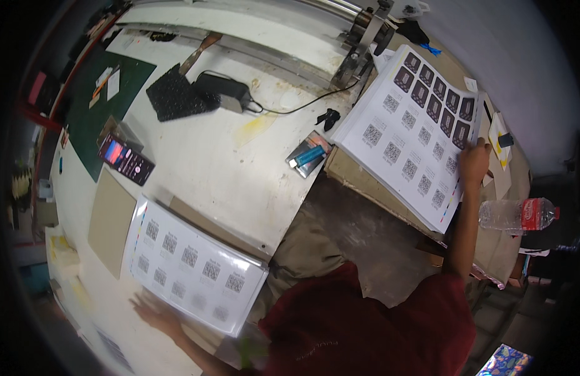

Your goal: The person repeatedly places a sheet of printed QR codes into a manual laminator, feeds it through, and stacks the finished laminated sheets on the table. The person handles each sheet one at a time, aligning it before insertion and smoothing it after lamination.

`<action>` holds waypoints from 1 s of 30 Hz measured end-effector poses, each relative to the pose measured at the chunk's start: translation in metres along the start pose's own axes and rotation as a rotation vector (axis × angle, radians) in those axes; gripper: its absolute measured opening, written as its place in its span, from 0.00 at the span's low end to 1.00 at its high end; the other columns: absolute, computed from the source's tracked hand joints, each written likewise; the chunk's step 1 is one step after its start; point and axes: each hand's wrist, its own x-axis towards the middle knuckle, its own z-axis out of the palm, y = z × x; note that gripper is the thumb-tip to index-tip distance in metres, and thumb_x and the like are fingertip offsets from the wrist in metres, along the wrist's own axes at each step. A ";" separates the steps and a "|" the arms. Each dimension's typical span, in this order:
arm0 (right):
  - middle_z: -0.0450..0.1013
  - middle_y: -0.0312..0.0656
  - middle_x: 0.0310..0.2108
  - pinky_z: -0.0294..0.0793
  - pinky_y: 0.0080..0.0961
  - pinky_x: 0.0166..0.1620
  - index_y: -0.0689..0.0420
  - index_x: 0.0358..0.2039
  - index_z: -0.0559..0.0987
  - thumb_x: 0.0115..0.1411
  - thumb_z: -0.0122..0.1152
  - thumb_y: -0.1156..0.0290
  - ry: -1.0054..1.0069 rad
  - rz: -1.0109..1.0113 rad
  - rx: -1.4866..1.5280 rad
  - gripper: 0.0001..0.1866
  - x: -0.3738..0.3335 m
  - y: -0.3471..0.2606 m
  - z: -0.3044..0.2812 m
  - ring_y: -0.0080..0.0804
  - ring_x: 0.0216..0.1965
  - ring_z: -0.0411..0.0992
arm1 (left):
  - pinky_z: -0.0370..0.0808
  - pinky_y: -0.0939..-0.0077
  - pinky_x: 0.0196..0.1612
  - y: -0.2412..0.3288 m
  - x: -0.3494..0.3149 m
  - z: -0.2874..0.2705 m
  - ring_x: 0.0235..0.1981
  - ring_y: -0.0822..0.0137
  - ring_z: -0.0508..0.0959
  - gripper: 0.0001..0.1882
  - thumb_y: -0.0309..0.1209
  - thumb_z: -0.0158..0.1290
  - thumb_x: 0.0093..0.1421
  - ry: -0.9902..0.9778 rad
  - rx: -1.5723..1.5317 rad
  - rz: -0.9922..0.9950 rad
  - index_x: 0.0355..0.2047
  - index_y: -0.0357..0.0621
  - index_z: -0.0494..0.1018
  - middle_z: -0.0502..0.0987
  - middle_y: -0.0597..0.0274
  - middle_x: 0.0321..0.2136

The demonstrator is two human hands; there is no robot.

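A stack of glossy white sheets (196, 263) printed with rows of square codes lies on the table at the lower left. My left hand (157, 315) is beside its near edge, fingers spread and slightly blurred, with nothing seen in them. At the right, a taller pile of printed sheets (396, 156) carries square codes and, at its far end, dark rounded labels. My right hand (475, 164) is at the right edge of this pile, its fingers closed on the border of a top sheet. The fingertips are partly hidden, and how many sheets they hold I cannot tell.
A phone (125, 158) leans on a stand at the left, near a green cutting mat (108, 94). Farther back are a black power adapter (224, 91) and a roller machine (340, 37). A blue lighter (307, 156) lies mid-table. A plastic bottle (509, 214) lies at the right.
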 end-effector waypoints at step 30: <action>0.76 0.50 0.30 0.88 0.29 0.33 0.72 0.37 0.74 0.63 0.66 0.62 -0.523 -0.033 1.662 0.21 0.269 -0.381 0.047 0.36 0.28 0.80 | 0.77 0.69 0.42 0.605 0.284 0.041 0.45 0.62 0.78 0.30 0.42 0.61 0.61 -0.400 -1.263 0.428 0.56 0.31 0.70 0.77 0.49 0.48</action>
